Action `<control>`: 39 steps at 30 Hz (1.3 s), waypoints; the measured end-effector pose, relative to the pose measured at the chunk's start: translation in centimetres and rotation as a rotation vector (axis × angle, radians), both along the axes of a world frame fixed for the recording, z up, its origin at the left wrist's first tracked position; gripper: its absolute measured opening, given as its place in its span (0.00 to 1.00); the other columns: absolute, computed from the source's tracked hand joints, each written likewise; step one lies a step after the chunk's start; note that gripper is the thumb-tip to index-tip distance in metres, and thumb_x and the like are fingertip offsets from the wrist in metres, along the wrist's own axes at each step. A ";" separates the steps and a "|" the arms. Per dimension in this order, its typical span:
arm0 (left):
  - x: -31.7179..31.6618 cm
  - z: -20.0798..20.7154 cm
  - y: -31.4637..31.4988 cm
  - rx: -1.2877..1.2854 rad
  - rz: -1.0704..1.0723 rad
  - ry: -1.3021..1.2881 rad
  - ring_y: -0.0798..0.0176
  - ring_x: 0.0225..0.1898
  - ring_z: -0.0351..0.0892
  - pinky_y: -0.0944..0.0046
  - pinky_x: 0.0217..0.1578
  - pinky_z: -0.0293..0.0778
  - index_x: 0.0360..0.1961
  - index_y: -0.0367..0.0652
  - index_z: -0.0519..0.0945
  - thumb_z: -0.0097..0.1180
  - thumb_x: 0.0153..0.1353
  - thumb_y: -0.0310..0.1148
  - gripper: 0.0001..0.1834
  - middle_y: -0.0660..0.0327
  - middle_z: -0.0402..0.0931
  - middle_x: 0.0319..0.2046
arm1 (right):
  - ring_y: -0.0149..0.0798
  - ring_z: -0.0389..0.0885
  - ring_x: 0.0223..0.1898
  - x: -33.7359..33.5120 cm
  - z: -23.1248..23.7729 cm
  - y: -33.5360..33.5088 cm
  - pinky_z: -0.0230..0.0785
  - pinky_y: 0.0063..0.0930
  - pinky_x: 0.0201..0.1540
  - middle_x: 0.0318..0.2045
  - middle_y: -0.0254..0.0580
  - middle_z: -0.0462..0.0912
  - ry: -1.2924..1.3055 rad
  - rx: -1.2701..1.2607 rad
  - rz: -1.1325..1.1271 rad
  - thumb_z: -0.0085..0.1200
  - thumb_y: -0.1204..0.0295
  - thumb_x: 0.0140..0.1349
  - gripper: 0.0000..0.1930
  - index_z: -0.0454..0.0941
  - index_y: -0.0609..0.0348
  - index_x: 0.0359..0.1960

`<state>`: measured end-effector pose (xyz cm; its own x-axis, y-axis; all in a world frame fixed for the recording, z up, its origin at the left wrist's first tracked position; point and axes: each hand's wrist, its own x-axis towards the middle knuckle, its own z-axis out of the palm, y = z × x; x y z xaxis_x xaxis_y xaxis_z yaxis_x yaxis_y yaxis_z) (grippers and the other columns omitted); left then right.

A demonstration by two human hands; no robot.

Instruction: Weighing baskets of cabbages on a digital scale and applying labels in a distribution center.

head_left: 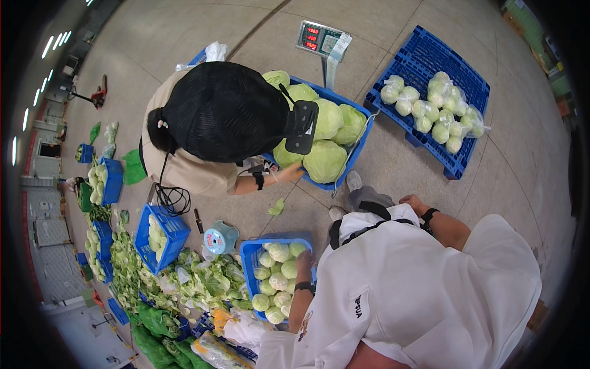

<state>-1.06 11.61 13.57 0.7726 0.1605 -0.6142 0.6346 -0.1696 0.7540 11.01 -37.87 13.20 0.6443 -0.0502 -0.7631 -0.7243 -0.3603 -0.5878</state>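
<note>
My left hand (303, 263) is at the right rim of a blue crate (247, 251), its fingers closed over the edge. Small pale cabbages (278, 281) fill that crate, some in clear wrap. My right hand (413, 202) hangs by my side, with fingers curled and nothing visible in it. Across from me, a person in a black cap (224, 111) leans over another blue crate (355, 154), which holds large green cabbages (326, 161). That person's hand (290, 173) is at the crate's near left edge.
A scale display (321, 38) stands behind the large cabbages. To the right, a blue pallet (405, 67) carries bagged cabbages (439, 111). Loose leaves (209, 277), a light-blue stool (220, 237) and another crate (175, 230) lie left. A single leaf (276, 207) is on the floor.
</note>
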 end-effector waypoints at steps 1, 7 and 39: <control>-0.1 0.0 0.1 0.061 -0.032 0.035 0.60 0.27 0.73 0.64 0.25 0.68 0.35 0.41 0.75 0.53 0.53 0.36 0.12 0.59 0.74 0.27 | 0.35 0.78 0.28 0.1 0.1 0.1 0.71 0.28 0.32 0.27 0.44 0.82 0.001 -0.019 0.020 0.54 0.65 0.49 0.15 0.81 0.64 0.33; -0.2 -0.4 0.5 0.078 -0.017 0.133 0.56 0.32 0.77 0.61 0.30 0.71 0.38 0.43 0.76 0.56 0.51 0.36 0.13 0.56 0.78 0.30 | 0.36 0.78 0.28 0.2 0.2 0.0 0.71 0.27 0.32 0.27 0.44 0.82 -0.008 -0.044 0.042 0.54 0.65 0.49 0.15 0.81 0.63 0.33; 0.9 2.0 -1.5 -0.247 0.443 0.313 0.69 0.22 0.71 0.70 0.20 0.70 0.42 0.35 0.74 0.55 0.54 0.34 0.16 0.60 0.74 0.27 | 0.36 0.79 0.31 0.2 2.0 0.2 0.71 0.27 0.35 0.31 0.45 0.81 0.063 0.028 -0.058 0.53 0.70 0.52 0.13 0.79 0.66 0.35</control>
<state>-0.15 10.12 15.53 0.4410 0.2496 -0.8621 0.8032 0.3188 0.5032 11.23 -37.65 15.19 0.5918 -0.0636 -0.8035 -0.7791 -0.3008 -0.5500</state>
